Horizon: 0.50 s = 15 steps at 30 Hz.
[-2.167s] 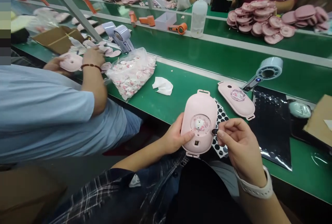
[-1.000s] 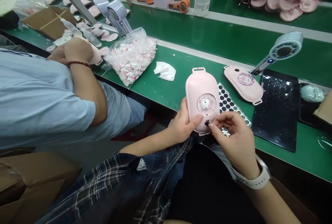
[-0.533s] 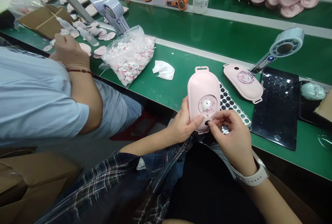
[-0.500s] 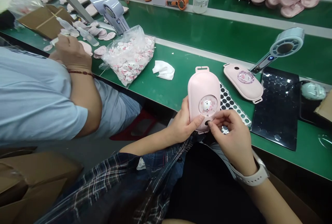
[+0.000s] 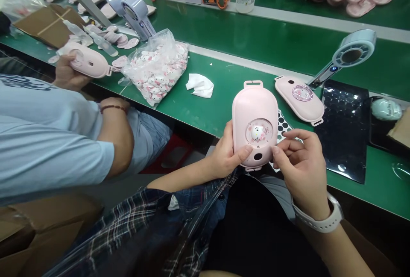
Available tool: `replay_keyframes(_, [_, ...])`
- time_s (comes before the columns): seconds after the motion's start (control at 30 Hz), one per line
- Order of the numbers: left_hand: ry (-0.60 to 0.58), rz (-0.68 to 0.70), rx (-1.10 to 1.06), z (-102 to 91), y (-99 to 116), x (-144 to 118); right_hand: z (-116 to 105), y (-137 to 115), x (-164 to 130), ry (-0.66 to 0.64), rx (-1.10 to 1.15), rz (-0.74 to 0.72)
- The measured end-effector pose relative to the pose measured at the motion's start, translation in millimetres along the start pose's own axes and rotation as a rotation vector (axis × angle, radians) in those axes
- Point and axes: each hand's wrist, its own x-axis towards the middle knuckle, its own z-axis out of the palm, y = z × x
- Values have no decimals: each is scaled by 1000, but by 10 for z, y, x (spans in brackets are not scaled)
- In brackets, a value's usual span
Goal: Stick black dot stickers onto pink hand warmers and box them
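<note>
Over the near edge of the green bench [image 5: 224, 110] we hold the pink case [image 5: 255, 123] upright, above our lap. Our left hand [image 5: 224, 155] is closed around its left side, thumb pressed on the front; our right hand [image 5: 301, 170] pinches its lower right edge with curled fingertips. It looks like a light, rigid plastic shell, smooth and probably slippery, so the flat sides seem the safest hold, away from the small raised figure on its front. A dotted sticker sheet [image 5: 283, 123] lies just behind it, a second pink case [image 5: 299, 99] beyond, a black sheet [image 5: 346, 136] beside that. Left along the bench, a co-worker's hand [image 5: 65, 74] holds another unit near a bag of figures [image 5: 156, 72].
</note>
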Motion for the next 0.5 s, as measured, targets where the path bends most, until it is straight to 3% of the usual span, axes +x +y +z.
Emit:
replay_keyframes(0.3, [-88,200,307,-11,-8,-52,15,28,20,-87,24,29])
replay_keyframes(0.5, [-148,324,372,-9,17,-6,14,72,47,-131,-30,51])
